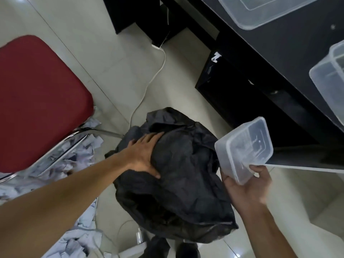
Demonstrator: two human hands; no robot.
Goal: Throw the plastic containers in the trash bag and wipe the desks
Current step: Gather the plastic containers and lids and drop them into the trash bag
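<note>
A crumpled black trash bag [182, 175] lies on the tiled floor at the centre. My left hand [142, 155] rests on its top with the fingers spread and straight. To the bag's right, my right hand [247, 185] grips a clear rectangular plastic container [243, 148] by its near end and holds it tilted above the bag's right edge. On the black desk [290, 53] at the upper right, two more clear plastic containers sit, one at the top [264, 12] and one at the right edge [329, 81].
A red-cushioned chair [37, 101] with chrome legs stands at the left. Torn scraps of paper [74, 155] litter the floor under and beside it. A white cable [154, 77] runs across the tiles toward the bag. The desk's black base [242, 101] stands right of the bag.
</note>
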